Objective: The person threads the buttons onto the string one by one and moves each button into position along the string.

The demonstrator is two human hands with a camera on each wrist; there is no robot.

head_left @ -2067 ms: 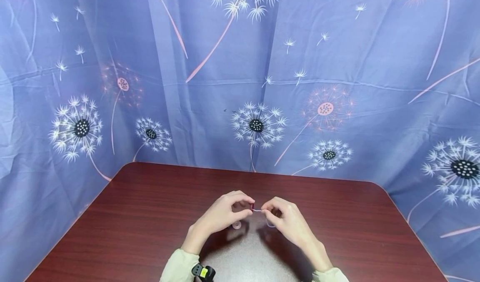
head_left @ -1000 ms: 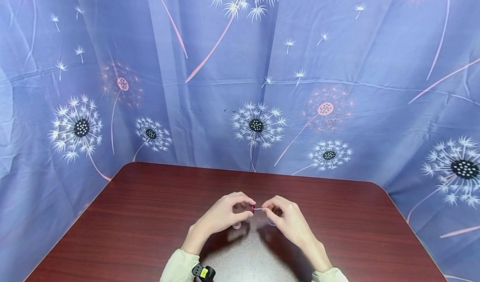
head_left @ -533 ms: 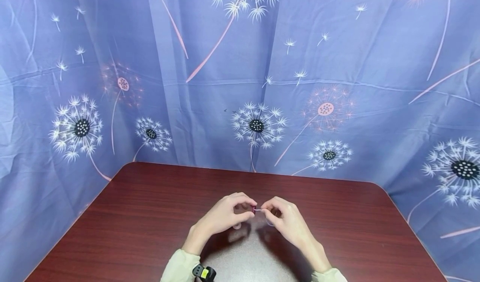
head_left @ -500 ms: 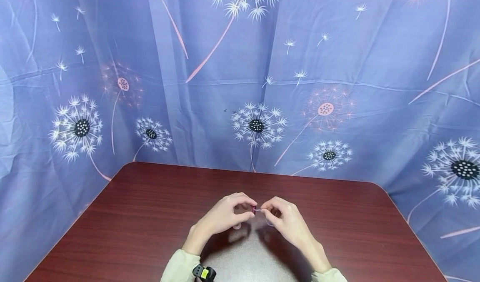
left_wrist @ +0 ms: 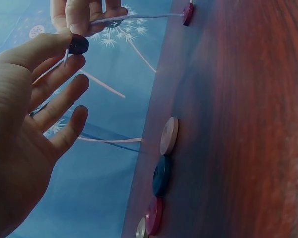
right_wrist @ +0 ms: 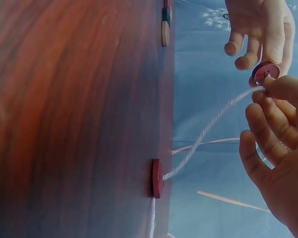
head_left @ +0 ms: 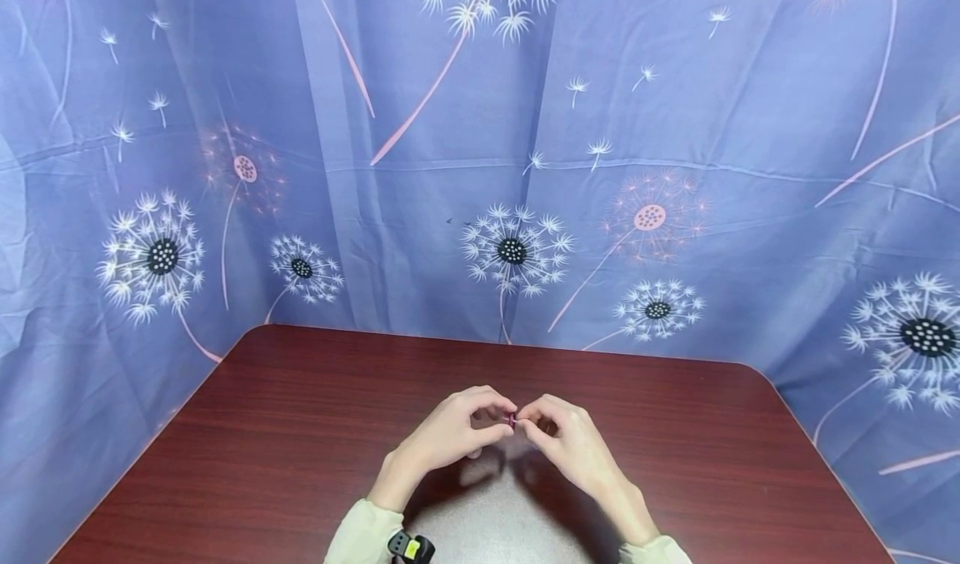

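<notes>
Near the middle of the table, my left hand pinches a dark red button on edge between thumb and index finger. My right hand pinches a pale twisted cord right against the button's face. In the left wrist view, a short white cord end pokes out on the button's left-hand side. Further along the cord, a second red button is strung and stands on the table. The fingertips of both hands nearly meet and partly cover the held button's holes.
On the table below my left hand, several buttons stand in a row: a beige button, a teal button, a red button and a pale one. A patterned blue cloth hangs behind the table.
My left hand has shifted slightly right with the button, and my right fingertips have come up close to it. The stretch of cord visible between the hands has shrunk almost to nothing.
</notes>
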